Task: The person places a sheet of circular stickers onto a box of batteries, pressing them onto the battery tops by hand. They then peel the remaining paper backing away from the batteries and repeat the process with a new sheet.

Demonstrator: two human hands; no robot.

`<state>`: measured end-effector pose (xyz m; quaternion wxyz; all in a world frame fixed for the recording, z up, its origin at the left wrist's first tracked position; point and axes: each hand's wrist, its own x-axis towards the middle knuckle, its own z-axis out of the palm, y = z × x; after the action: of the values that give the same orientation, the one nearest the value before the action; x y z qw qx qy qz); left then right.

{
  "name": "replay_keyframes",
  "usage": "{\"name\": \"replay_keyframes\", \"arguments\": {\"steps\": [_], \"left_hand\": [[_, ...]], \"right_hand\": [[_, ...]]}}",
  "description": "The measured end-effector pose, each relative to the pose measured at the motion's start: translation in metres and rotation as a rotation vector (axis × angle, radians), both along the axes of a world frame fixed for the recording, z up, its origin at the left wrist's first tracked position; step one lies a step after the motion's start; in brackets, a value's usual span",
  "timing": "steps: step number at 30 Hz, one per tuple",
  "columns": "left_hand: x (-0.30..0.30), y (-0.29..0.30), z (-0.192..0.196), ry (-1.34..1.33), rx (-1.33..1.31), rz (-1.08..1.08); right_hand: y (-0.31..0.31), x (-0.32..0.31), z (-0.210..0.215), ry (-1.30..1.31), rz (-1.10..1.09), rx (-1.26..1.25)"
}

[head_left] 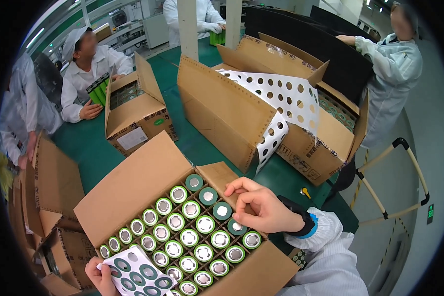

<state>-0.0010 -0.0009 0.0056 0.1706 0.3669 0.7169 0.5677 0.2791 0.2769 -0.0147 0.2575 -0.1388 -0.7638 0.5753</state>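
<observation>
An open cardboard box (133, 190) in front of me holds rows of upright cylindrical battery cells (189, 238) with green sleeves and silver tops, parted by cardboard dividers. Dark green rings (208, 196) sit on several cell tops along the right-hand far row. My left hand (101, 277) grips the edge of a white sheet of dark green ring stickers (137, 279), which lies over the box's near left corner and hides cells below. My right hand (259, 207) is over the ringed row, thumb and forefinger apart, with the thumb at a ringed cell (237, 226).
A bigger carton (222, 116) ahead has a punched white sheet (276, 93) draped over it. Another carton (138, 126) stands on the green table (91, 165) beside a co-worker (84, 69) holding green cells. More boxes (59, 197) stand at left. A tube frame (419, 172) is at right.
</observation>
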Motion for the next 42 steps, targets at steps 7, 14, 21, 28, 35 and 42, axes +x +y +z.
{"name": "replay_keyframes", "arguments": {"steps": [7,14,21,28,35,42], "left_hand": [[0.0027,0.0025,-0.0003,-0.026,0.001,0.050],[0.0077,0.0058,0.0035,-0.026,0.005,0.060],[0.0089,0.0068,0.0072,0.020,-0.034,0.053],[0.0050,0.0048,0.0031,-0.012,-0.006,0.049],[0.0050,0.0037,0.0010,-0.034,-0.006,0.084],[0.0097,-0.0002,0.0047,-0.082,-0.004,0.062]], "right_hand": [[0.0004,-0.0003,-0.0071,0.034,0.000,-0.041],[0.0025,-0.0008,-0.0027,0.024,0.012,0.002],[-0.0003,0.0012,-0.0021,0.015,0.004,0.003],[0.0005,-0.0003,-0.0022,0.025,-0.014,0.057],[0.0004,-0.0003,-0.0006,0.013,-0.020,0.086],[-0.0037,0.0028,0.0007,0.009,-0.027,0.133]]}}
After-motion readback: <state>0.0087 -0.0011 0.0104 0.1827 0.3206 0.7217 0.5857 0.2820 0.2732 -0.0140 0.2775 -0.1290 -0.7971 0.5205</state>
